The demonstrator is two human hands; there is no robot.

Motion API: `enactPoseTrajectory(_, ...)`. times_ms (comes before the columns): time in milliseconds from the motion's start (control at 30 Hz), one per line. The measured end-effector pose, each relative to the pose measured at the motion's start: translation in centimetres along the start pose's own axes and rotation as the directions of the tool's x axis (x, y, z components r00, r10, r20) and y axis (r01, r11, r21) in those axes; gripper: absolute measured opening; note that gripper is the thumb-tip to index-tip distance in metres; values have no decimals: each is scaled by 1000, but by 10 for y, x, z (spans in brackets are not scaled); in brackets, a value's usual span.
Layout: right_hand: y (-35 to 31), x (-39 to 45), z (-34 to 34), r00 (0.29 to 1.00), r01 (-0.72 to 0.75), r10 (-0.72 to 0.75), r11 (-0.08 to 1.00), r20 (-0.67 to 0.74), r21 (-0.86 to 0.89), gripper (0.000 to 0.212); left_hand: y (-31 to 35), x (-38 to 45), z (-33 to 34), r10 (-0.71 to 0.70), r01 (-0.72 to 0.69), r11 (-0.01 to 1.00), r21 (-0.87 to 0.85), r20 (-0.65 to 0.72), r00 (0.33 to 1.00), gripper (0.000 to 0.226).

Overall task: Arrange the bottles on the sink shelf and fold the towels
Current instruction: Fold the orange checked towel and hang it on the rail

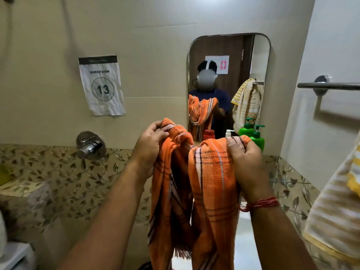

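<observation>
An orange striped towel (212, 182) hangs in front of me, held up by its top edge with both hands. My left hand (150, 147) grips one bunched corner, my right hand (247, 162) grips the other, and the cloth sags between them. Behind the towel, below the mirror, stand a green pump bottle (258, 138), a white pump bottle (228, 133) and a red container (209, 134), all partly hidden by the towel. A yellow-and-white striped towel (335, 217) hangs at the right edge.
A mirror (233, 61) on the beige wall reflects a person and both towels. A chrome towel bar (329, 85) juts from the right wall. A chrome tap valve (90, 145) and a paper "Workstation 13" sign (102, 85) are on the left wall.
</observation>
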State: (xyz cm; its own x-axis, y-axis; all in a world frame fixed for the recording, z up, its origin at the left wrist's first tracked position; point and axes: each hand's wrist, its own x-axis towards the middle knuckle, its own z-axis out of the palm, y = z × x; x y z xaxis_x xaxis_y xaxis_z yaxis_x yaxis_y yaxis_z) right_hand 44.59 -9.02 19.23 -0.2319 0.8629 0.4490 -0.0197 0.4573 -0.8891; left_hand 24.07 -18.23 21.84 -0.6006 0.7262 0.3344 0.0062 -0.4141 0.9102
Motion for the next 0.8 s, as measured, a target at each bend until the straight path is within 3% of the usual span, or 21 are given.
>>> enactPoseTrajectory(67, -9, 1, -7, 994, 34, -7, 969, 111, -244, 28, 1, 3, -5, 5, -5, 1000, -18, -3, 1000, 25)
enactPoseTrajectory(133, -25, 1, -13, 936, 52, 133, 865, 326, -500, 47, 4, 3, -5, 1, 1, 999, -38, 42, 999, 24)
enactPoseTrajectory(200, -40, -1, -14, 880, 110, 245, 727, 406, -678, 54, 6, 2, -2, -14, 18, 999, -37, 98, 995, 21)
enactPoseTrajectory(233, -46, -1, -13, 903, 152, 182, 710, 388, -688, 54, 7, 2, 0, -17, 21, 999, -27, 117, 993, 20)
enactPoseTrajectory(300, -53, 0, -2, 956, 271, -129, 725, 262, -633, 48, 8, 2, 6, -24, 28, 999, -27, 156, 988, 19)
enactPoseTrajectory(367, -58, 3, 14, 903, 430, -352, 718, 247, -548, 29, 12, 1, 12, -42, 54, 997, -46, 223, 974, 25)
enactPoseTrajectory(400, -59, 6, 24, 870, 490, -378, 731, 315, -476, 19, 16, 1, 14, -54, 70, 996, -51, 261, 964, 34)
enactPoseTrajectory(467, -58, 11, 40, 819, 534, -377, 776, 433, -335, 32, 22, 3, 15, -61, 82, 995, -51, 329, 942, 51)
enactPoseTrajectory(500, -58, 13, 44, 819, 525, -382, 800, 428, -290, 35, 24, 4, 14, -67, 87, 995, -40, 359, 931, 58)
enactPoseTrajectory(600, -55, 19, 46, 843, 519, -433, 812, 320, -267, 23, 27, 4, 12, -126, 79, 989, 124, 439, 889, 67)
enactPoseTrajectory(667, -54, 20, 47, 870, 486, -430, 832, 240, -269, 6, 27, 4, 9, -99, -51, 952, 303, 458, 884, 64)
enactPoseTrajectory(800, -71, 28, 43, 858, 492, -514, 833, -22, -254, 20, 23, 2, 0, 105, -255, 846, 469, 322, 941, 47)
